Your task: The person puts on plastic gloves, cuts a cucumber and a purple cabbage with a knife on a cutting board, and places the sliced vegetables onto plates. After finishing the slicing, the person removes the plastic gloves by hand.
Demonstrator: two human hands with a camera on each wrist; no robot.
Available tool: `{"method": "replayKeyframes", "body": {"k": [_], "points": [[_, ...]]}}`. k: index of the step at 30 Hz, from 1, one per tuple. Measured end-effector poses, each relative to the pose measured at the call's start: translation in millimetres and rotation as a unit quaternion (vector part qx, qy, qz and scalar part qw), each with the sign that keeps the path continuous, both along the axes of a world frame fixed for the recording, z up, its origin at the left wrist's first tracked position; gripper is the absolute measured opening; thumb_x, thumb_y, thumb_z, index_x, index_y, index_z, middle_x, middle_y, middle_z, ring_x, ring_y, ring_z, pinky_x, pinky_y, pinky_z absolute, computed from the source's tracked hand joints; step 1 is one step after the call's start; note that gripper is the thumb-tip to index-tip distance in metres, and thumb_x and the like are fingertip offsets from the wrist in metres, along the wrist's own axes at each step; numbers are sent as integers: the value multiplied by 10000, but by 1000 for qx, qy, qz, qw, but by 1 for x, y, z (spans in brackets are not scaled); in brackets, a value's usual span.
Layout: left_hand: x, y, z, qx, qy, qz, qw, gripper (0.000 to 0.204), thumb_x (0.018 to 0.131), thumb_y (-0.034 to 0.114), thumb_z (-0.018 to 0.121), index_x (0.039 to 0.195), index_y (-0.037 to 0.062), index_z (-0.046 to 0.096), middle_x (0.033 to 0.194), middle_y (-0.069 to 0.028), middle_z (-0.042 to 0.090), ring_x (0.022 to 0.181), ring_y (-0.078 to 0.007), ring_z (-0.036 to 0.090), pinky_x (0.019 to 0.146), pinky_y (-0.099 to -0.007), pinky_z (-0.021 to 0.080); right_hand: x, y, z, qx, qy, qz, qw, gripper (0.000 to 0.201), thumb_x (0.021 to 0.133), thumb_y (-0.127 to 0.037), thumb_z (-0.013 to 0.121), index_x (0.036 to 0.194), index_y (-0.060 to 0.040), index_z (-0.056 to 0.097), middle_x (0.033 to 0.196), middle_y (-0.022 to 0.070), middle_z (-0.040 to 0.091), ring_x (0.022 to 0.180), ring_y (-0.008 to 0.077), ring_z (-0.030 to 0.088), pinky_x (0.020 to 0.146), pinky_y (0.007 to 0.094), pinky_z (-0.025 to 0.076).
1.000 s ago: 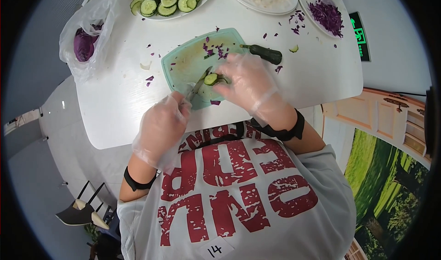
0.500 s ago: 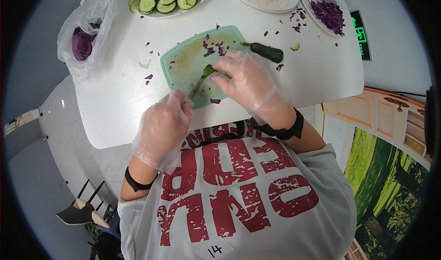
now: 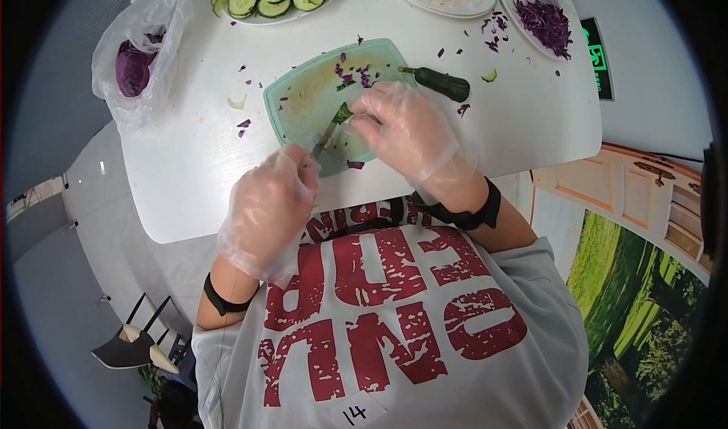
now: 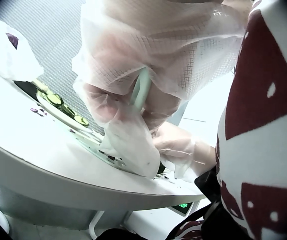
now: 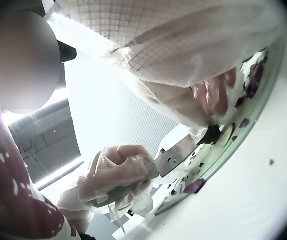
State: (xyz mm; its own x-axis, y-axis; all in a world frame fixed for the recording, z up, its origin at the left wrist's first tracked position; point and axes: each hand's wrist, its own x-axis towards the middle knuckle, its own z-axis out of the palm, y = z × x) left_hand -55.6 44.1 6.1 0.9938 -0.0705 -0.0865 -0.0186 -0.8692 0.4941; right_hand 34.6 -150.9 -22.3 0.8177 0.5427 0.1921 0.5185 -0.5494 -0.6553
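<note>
Holding the knife (image 5: 176, 156) in our left hand (image 3: 265, 209), its grip curled tight round the handle (image 4: 142, 91), we pinch a cucumber piece (image 3: 343, 113) with the bent fingers of our right hand (image 3: 406, 129), that grip narrow, over the green cutting board (image 3: 299, 110) on the white counter (image 3: 189, 179).

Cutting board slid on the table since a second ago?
No. In the head view, the cutting board keeps its place against the front edge of the white table; both share the picture's slight drift.
</note>
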Motion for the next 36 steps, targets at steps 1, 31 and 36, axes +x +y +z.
{"method": "replayKeyframes", "body": {"k": [1, 31, 36], "points": [[0, 0, 0, -1, 1, 0, 1000, 138, 862, 101, 642, 971, 29, 596, 792, -172, 660, 709, -368, 645, 635, -443, 510, 0, 0, -1, -1, 1, 0, 1000, 161, 796, -108, 689, 929, -29, 643, 907, 124, 656, 871, 338, 622, 779, 433, 501], [-6, -9, -21, -80, -12, 47, 996, 235, 903, 49, 570, 1123, -12, 513, 835, -217, 654, 775, -421, 643, 665, -452, 506, 2, 3, -5, 47, 30, -27, 998, 102, 771, -91, 697, 773, -33, 614, 773, 136, 628, 743, 349, 622, 657, 440, 505], [-5, -10, -19, -76, -22, 34, 996, 249, 894, 52, 585, 1131, 7, 524, 805, -215, 650, 760, -419, 639, 640, -460, 499, 2, 2, -6, 52, 29, -31, 998, 103, 774, -84, 694, 782, -40, 601, 771, 127, 628, 733, 339, 620, 638, 432, 501]]}}
